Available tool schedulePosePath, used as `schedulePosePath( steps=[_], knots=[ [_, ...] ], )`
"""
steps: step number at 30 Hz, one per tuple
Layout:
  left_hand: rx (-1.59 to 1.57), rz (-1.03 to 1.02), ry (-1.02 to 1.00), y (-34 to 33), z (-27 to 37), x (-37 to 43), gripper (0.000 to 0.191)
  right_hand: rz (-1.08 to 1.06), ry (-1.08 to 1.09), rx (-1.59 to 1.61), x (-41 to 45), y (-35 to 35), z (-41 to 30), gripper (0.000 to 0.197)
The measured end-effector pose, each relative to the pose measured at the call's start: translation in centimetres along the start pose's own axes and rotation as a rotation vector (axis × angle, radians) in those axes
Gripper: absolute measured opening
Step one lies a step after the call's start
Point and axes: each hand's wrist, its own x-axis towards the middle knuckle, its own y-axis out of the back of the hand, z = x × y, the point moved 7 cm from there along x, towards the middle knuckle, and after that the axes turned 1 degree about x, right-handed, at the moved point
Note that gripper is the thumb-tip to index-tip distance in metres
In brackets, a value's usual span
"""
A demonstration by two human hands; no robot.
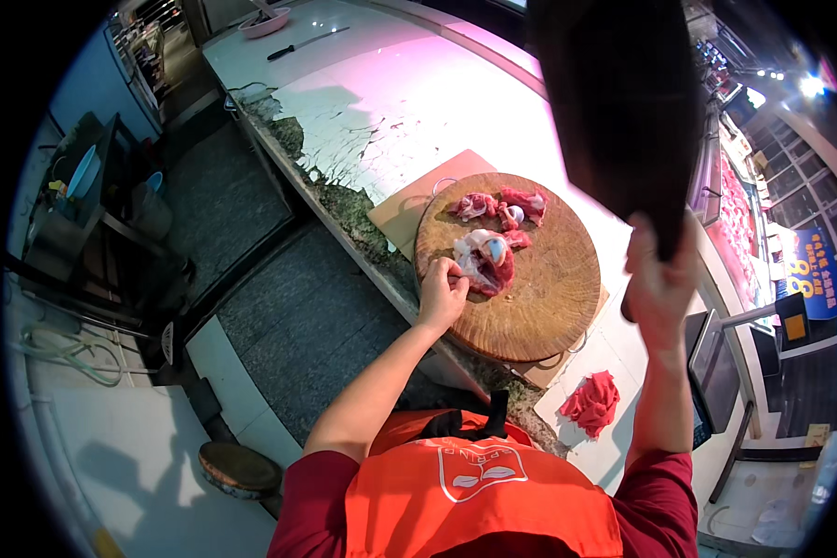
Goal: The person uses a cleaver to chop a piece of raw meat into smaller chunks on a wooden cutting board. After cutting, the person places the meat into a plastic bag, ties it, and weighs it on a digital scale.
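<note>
My left hand (446, 293) pinches the near left edge of a piece of raw meat on the bone (487, 261), with a pale joint end facing up. It lies on a round wooden chopping block (558, 279). Several smaller raw meat and bone pieces (502, 207) rest just behind it on the block. High on the right, my right hand (659, 279) grips the handle of a cleaver (617, 104). Its broad dark blade stands raised, close to the camera and slightly blurred, apart from the meat.
Under the block is a brown board (425, 199) on a white counter (390, 97) with a broken stone edge. A crumpled red cloth (591, 404) lies to the right. Farther back are a long knife (307, 44) and a pink bowl (264, 24). A scale-like device (718, 370) stands right.
</note>
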Motion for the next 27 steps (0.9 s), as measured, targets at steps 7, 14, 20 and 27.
schedulePosePath(
  steps=[7,14,20,27],
  knots=[
    [-0.013,0.037,0.001,1.2,1.3,-0.4,0.016,-0.107,0.136,-0.178,-1.0,-4.2,-1.1,0.018],
    [0.293,-0.075,0.075,-1.2,1.5,1.6,0.038,-0.949,-0.282,-0.646,-8.5,-10.8,12.9,0.027],
    [0.398,-0.134,0.293,-2.6,-0.1,3.0,0.039,-0.881,-0.421,-0.617,-10.5,-9.4,13.7,0.029],
    [0.294,-0.117,0.201,-2.0,-1.0,2.1,0.042,-0.587,-0.526,-0.459,-11.1,-5.2,13.9,0.031]
  ],
)
